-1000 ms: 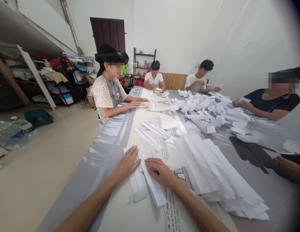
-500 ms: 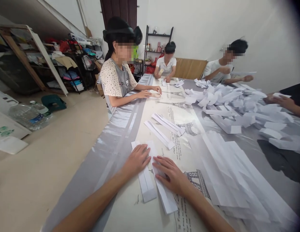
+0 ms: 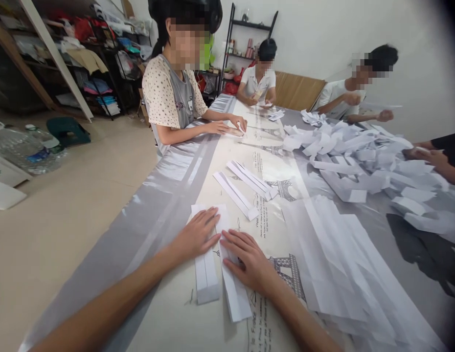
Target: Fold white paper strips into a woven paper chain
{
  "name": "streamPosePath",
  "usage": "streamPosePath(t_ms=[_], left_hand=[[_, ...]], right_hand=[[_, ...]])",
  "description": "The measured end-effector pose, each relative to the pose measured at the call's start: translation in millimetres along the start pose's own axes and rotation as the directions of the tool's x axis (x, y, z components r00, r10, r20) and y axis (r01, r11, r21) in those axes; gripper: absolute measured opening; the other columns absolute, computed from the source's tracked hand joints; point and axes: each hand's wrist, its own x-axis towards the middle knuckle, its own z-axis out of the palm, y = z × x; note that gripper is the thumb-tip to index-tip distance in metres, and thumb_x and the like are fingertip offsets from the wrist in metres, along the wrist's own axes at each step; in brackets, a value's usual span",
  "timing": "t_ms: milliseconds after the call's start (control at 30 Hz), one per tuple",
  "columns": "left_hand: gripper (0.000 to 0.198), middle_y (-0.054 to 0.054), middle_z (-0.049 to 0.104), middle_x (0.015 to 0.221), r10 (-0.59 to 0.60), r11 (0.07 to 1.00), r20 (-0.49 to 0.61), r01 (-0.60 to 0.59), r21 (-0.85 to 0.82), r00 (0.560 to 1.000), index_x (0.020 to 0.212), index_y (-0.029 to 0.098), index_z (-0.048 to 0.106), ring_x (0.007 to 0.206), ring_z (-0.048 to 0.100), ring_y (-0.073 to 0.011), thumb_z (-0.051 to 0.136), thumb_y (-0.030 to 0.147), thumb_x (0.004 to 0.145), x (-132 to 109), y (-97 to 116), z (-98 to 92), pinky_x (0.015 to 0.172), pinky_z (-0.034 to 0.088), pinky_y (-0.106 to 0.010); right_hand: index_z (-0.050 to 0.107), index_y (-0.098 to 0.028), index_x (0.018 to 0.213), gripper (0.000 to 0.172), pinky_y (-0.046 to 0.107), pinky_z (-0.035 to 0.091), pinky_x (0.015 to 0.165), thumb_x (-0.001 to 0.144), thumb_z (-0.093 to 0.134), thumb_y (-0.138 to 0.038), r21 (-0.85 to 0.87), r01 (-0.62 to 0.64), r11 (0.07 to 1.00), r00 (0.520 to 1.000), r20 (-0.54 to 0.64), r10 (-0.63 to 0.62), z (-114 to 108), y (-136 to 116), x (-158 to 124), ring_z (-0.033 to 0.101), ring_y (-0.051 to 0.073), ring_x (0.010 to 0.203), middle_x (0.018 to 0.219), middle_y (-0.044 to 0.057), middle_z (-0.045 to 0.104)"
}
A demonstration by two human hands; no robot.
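Two long folded paper strips lie side by side in front of me on the table. My left hand [image 3: 198, 232] rests flat across the left paper strip [image 3: 206, 278], fingers stretched out. On the right paper strip [image 3: 235, 296] lies my right hand [image 3: 247, 256], its fingers spread and pressing lightly on the paper. The strips nearly meet at their far ends and part toward me. Just beyond my hands are two more folded strips [image 3: 237, 195] [image 3: 251, 180]. To the right of my right hand, a fanned stack of white paper sheets [image 3: 345, 264] covers the table.
A large heap of folded paper strips [image 3: 359, 151] spreads over the table's right side. One person [image 3: 179, 98] works at the left edge, others [image 3: 259, 80] [image 3: 341, 100] at the far end. A dark cloth-like item [image 3: 414, 244] lies right. Water bottles [image 3: 40, 146] stand on the floor.
The whole view has shifted slightly. Both my hands stay on the same two paper strips. The person at the far end has lowered their head and brought their hands together.
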Motion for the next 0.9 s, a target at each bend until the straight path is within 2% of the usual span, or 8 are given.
streamPosePath(t_ms=[167,333,567,700,900], left_hand=[[0.052,-0.009,0.038,0.161,0.009,1.000,0.063,-0.010,0.011,0.998,0.153,0.024,0.040,0.151,0.030,-0.0276,0.046,0.040,0.104,1.8,0.5,-3.6,0.121,0.033,-0.048],[0.054,-0.011,0.035,0.163,0.006,1.000,0.103,-0.008,0.020,0.995,0.155,0.021,0.038,0.154,0.024,-0.0267,0.044,0.042,0.105,2.8,3.2,-5.5,0.123,0.027,-0.047],[0.055,-0.010,0.032,0.164,0.008,0.999,0.121,-0.014,0.050,0.993,0.155,0.021,0.036,0.153,0.026,-0.0272,0.042,0.041,0.105,3.6,3.1,-7.3,0.123,0.025,-0.047],[0.053,-0.010,0.035,0.163,-0.010,0.995,0.123,-0.002,0.096,0.992,0.153,0.020,0.039,0.153,0.026,-0.0278,0.043,0.041,0.105,3.6,-4.7,-8.5,0.125,0.019,-0.050],[0.053,-0.015,0.033,0.163,-0.021,0.990,0.133,0.002,0.143,0.991,0.151,0.013,0.041,0.153,0.027,-0.0269,0.041,0.037,0.104,4.3,-4.0,-9.0,0.126,0.016,-0.048]], right_hand=[[0.047,-0.024,0.150,0.052,0.056,0.040,0.116,0.099,0.055,-0.024,0.005,-0.008,1.000,1.000,0.017,0.008,0.0,-0.9,-1.0,0.043,0.030,0.144,0.153,0.009,0.051],[0.043,-0.022,0.153,0.051,0.054,0.037,0.120,0.102,0.049,-0.021,-0.004,-0.004,1.000,0.999,0.047,0.004,0.1,-0.3,-3.5,0.037,0.027,0.148,0.156,0.008,0.047],[0.041,-0.020,0.153,0.051,0.053,0.035,0.121,0.103,0.048,-0.024,-0.008,0.021,1.000,0.999,0.033,-0.021,1.6,-1.5,-8.5,0.035,0.027,0.150,0.158,0.009,0.044],[0.044,-0.018,0.151,0.053,0.051,0.036,0.122,0.102,0.055,-0.032,0.025,0.081,0.996,0.993,0.081,-0.083,0.6,-5.0,-12.5,0.037,0.027,0.148,0.156,0.011,0.047],[0.040,-0.015,0.153,0.058,0.051,0.036,0.122,0.101,0.056,-0.034,0.011,0.119,0.993,0.986,0.112,-0.119,0.9,-6.5,-13.5,0.038,0.027,0.148,0.157,0.013,0.046]])
